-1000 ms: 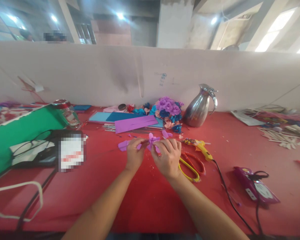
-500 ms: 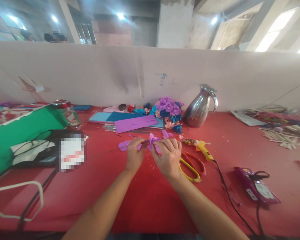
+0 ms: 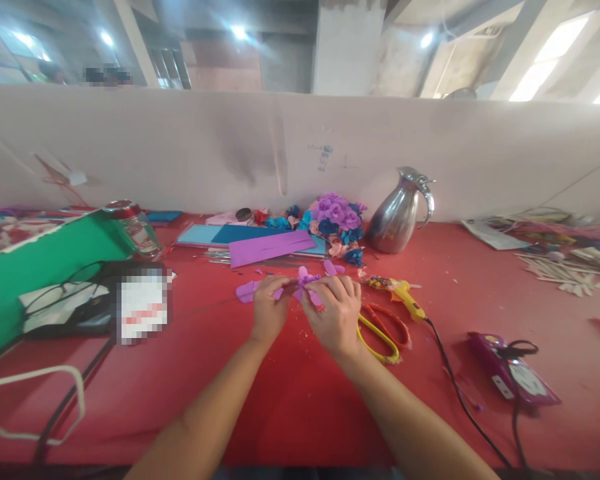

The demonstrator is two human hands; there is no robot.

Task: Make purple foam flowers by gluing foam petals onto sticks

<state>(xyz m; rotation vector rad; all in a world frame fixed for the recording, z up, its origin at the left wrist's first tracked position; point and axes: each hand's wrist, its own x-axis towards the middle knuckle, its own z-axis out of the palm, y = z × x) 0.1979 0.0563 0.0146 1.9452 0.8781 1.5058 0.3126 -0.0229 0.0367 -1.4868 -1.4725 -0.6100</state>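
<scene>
From the head, almost nothing has moved. The left hand (image 3: 271, 310) and right hand (image 3: 334, 313) both pinch purple paper (image 3: 303, 274) over the red table (image 3: 300, 413). It looks bunched up, with a round flap on top.

A person's left hand (image 3: 270, 310) and right hand (image 3: 336, 313) pinch a small purple paper piece (image 3: 304, 275) between them over a red table (image 3: 300, 413). Scissors (image 3: 386, 347) with yellow and orange handles lie just beside the right hand, near a yellow glue gun (image 3: 407, 301) whose black cord (image 3: 453, 380) runs toward the table's near edge. Beyond the hands, a purple paper strip (image 3: 267, 249) rests across blue sheets (image 3: 237, 233), next to a cluster of purple, blue and pink paper flowers (image 3: 336, 213) and a silver pitcher (image 3: 396, 217). At left, a red-lidded jar (image 3: 141, 233) stands by a green panel (image 3: 65, 260); a pale partition (image 3: 180, 147) rises behind.
</scene>
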